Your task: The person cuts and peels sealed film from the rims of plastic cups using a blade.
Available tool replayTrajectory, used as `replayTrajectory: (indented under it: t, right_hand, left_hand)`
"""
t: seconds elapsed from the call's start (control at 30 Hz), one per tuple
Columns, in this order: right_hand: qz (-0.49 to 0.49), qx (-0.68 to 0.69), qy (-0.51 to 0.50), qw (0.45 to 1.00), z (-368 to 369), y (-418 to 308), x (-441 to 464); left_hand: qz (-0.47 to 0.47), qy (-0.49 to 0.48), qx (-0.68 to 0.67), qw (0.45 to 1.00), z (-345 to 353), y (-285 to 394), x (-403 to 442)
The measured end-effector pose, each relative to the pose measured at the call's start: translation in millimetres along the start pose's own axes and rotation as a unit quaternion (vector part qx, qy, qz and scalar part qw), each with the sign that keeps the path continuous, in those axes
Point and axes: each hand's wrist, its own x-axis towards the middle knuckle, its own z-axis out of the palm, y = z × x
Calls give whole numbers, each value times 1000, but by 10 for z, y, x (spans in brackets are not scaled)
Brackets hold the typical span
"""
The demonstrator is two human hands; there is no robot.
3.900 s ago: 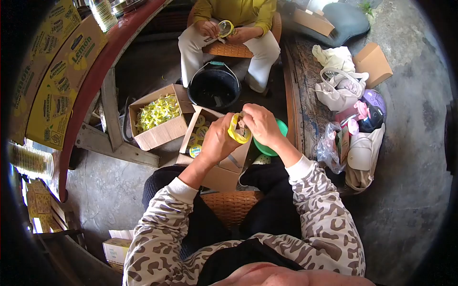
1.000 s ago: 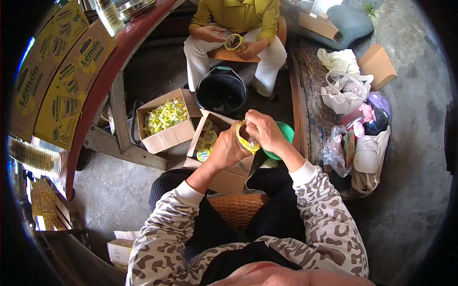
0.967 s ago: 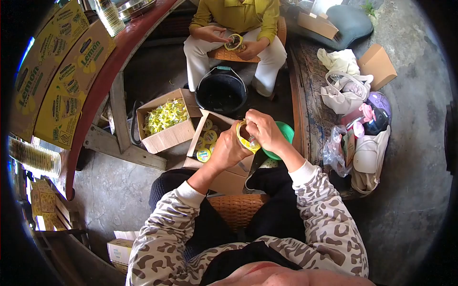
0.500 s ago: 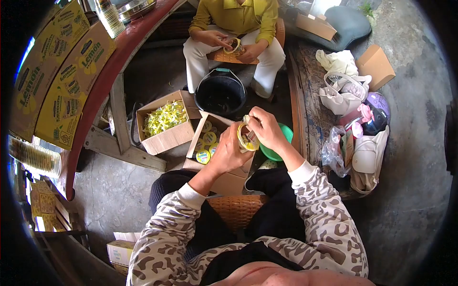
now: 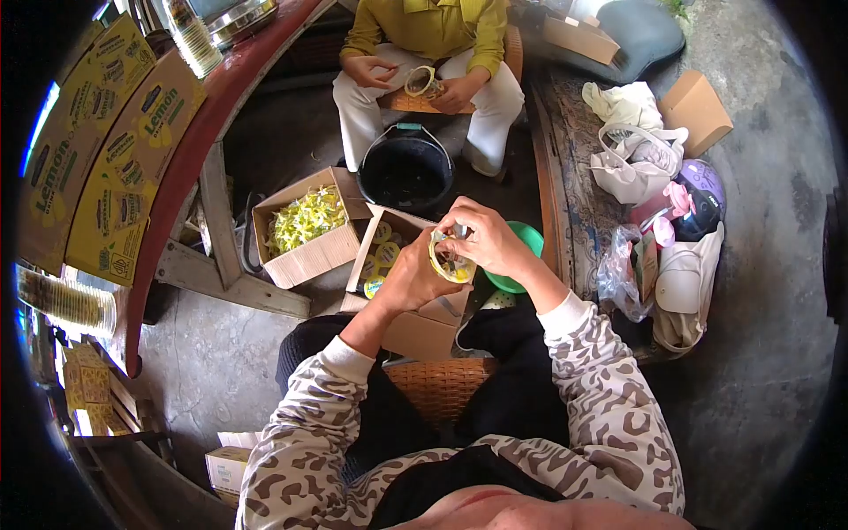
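Observation:
My left hand (image 5: 415, 272) is wrapped round a clear plastic cup (image 5: 452, 268) with yellow bits left on its rim, held with its mouth facing up toward me. My right hand (image 5: 486, 237) bends over that mouth, thumb and fingers pinched together at the far rim; what they grip is too small to make out. Below the cup, an open cardboard box (image 5: 424, 340) holds several round yellow lemon-printed lids (image 5: 387, 254). A green basin (image 5: 521, 256) sits partly hidden behind my right hand.
A cardboard box (image 5: 291, 269) full of yellow-white strips (image 5: 307, 221) stands left of a black bucket (image 5: 406, 177). Opposite sits a person in a yellow shirt (image 5: 428, 31) with a clear cup (image 5: 422, 82). Lemon cartons (image 5: 132, 168) line the left table; bags (image 5: 680, 283) lie right.
My right hand has moved from pulling at the cup's edge to over its mouth, and the cup has tipped more toward me. The other person's hand has come away from their cup.

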Motion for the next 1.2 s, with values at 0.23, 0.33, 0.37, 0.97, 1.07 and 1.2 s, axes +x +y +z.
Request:
replayTrajectory:
  t: [0.23,0.33,0.37,0.97,1.07,1.2]
  right_hand:
    - [19,14,-19,1000,60,-8,-6]
    - [35,97,-20,994,62,-8,-8]
    - [42,142,-1,989,74,-2,-9]
    - [200,473,211,832,274,-8,37]
    - [239,480,264,802,282,40,28]
    - [255,498,309,769,322,104,28]
  left_hand:
    - [-10,-55,-6,998,16,-49,-13]
    - [-7,-46,-47,998,20,-59,-10]
    - [-3,-39,-65,997,19,-59,-8]
    - [27,109,-14,994,244,19,33]
    - [26,116,-18,993,281,1,64]
    - [28,116,-16,993,315,-20,108]
